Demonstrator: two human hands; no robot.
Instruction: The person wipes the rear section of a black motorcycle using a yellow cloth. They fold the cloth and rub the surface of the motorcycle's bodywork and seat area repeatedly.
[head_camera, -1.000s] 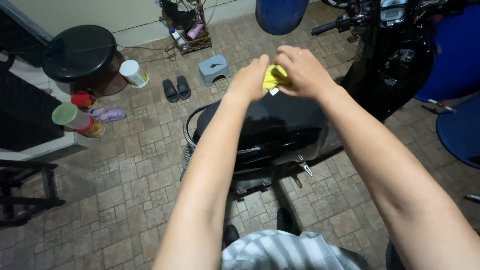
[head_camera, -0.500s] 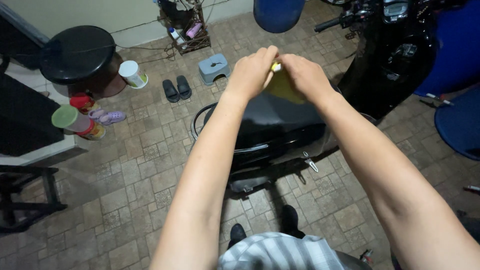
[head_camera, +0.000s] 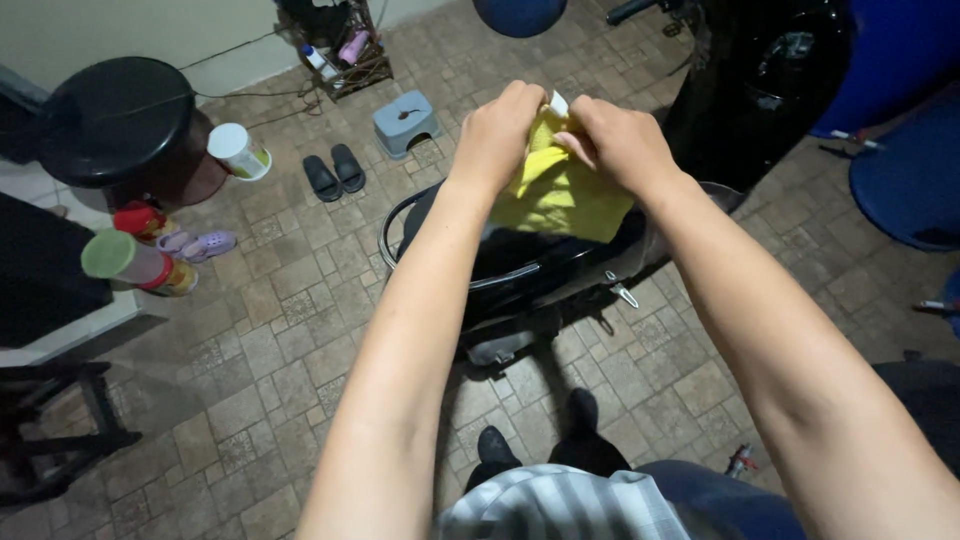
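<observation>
Yellow cloth (head_camera: 560, 195) between both hands

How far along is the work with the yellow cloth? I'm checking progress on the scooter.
Done: the yellow cloth hangs partly unfolded. In hand: left hand and right hand grip its top edge above the black scooter seat. Left: the cloth has not yet touched the seat.

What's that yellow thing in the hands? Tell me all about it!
It is a yellow cloth, soft and crumpled, looking like a thin cleaning rag. Its top is bunched between the left hand and the right hand, both pinching it, and a small white tag sticks out at the top. The rest hangs down loose in folds, held in the air over the black motorbike seat. Whether its lower edge touches the seat cannot be told.
</observation>
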